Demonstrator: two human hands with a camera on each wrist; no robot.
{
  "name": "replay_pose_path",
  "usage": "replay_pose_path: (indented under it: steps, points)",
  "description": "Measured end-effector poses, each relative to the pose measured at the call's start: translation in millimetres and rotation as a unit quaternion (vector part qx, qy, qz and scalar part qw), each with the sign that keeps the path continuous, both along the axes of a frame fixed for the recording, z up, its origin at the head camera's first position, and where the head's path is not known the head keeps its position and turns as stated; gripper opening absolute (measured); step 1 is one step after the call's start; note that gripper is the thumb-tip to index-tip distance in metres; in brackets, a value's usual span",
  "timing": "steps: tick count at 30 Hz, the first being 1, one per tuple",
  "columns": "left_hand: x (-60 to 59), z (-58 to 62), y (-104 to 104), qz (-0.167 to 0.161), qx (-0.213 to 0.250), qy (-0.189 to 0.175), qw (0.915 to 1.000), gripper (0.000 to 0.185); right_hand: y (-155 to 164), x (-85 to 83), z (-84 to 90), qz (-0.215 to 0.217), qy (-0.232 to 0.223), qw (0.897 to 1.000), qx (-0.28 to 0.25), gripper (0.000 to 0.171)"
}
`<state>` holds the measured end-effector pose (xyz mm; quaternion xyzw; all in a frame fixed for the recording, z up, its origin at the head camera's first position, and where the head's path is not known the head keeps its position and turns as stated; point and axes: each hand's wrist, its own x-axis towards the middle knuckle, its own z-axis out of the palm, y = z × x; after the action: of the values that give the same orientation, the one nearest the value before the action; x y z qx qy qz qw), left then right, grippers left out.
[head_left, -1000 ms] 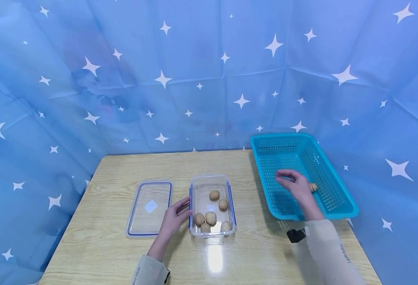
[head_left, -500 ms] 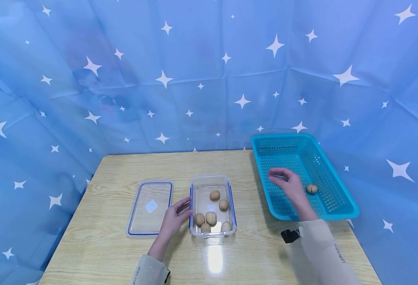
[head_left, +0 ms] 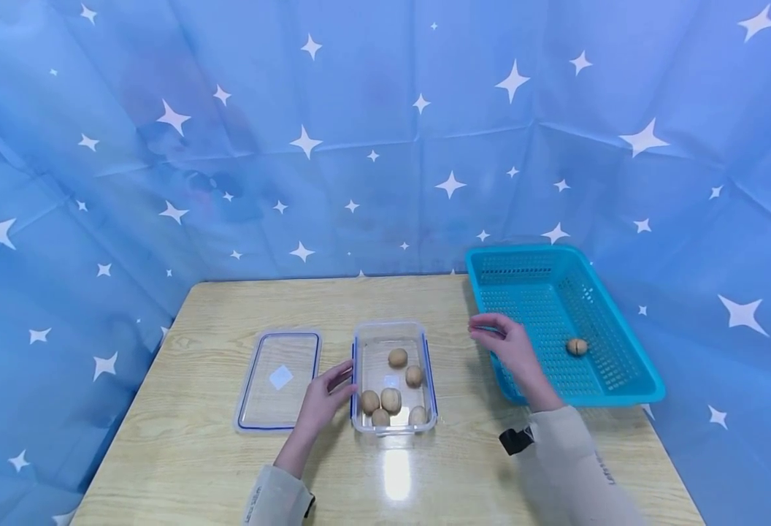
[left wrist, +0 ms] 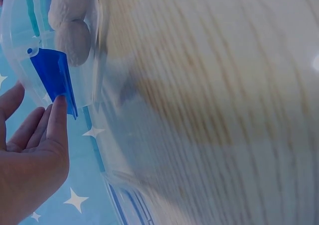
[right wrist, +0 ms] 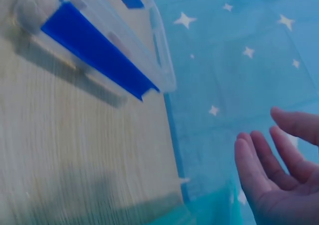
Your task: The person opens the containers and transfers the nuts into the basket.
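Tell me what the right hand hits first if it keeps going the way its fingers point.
The right hand points left across the table, toward the clear box of walnuts. Probably the box's right wall or blue clip comes first, though the hand's height above the table is unclear.

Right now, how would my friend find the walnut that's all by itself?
Look at the turquoise basket at the table's right edge. One walnut lies alone on its mesh floor; the others sit together in the clear box.

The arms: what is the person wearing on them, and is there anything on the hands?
Both arms wear long, pale cream sleeves. The left sleeve and right sleeve each carry small dark lettering, too small to read. A black strap sits at the right cuff. The left hand and right hand are bare.
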<state>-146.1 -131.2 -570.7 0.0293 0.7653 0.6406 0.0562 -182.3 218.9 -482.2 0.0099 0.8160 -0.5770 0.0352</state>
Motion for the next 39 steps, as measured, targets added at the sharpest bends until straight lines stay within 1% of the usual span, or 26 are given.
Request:
replay_pose_path:
  steps: [3, 7, 12, 14, 16, 20, 24, 30, 34, 39]
  points:
    - [-0.5, 1.8, 1, 0.0, 0.001, 0.0, 1.0, 0.05, -14, 0.4, -2.8, 0.007, -0.001, 1.0, -0.009, 0.038]
    - [-1.4, 1.2, 2, 0.0, 0.001, 0.003, 1.0, 0.049, -34, 3.6, -11.6, 0.03, 0.001, 0.999, -0.02, 0.037]
    - [-2.0, 0.1, 2, -0.002, 0.002, 0.01, 0.9999, 0.049, -61, 10.9, -26.5, 0.084, 0.008, 0.994, -0.064, 0.037]
    - [-1.8, 0.2, 2, -0.001, 0.005, 0.009, 0.9999, 0.049, -72, 14.8, -31.0, 0.107, 0.003, 0.991, -0.08, 0.038]
    - [-2.0, 0.0, 2, 0.001, 0.007, 0.008, 0.9999, 0.049, -83, 19.2, -34.3, 0.129, -0.007, 0.988, -0.088, 0.038]
    - [-1.6, 0.0, 2, 0.001, 0.007, 0.013, 0.9999, 0.049, -101, 26.2, -40.2, 0.17, -0.022, 0.981, -0.086, 0.039]
    - [-1.7, -0.1, 1, 0.0, 0.01, 0.014, 0.9998, 0.049, -112, 30.3, -44.7, 0.199, -0.026, 0.977, -0.07, 0.038]
    - [-1.4, -0.8, 2, 0.002, 0.014, 0.014, 0.9998, 0.05, -121, 32.9, -50.8, 0.235, -0.022, 0.972, -0.018, 0.037]
    - [-0.6, -0.4, 2, 0.002, 0.012, 0.016, 0.9998, 0.051, -129, 33.3, -55.6, 0.227, -0.016, 0.974, 0.018, 0.039]
    - [0.2, -0.1, 1, 0.002, 0.012, 0.01, 0.9999, 0.051, -138, 33.4, -59.0, 0.194, -0.009, 0.978, 0.071, 0.041]
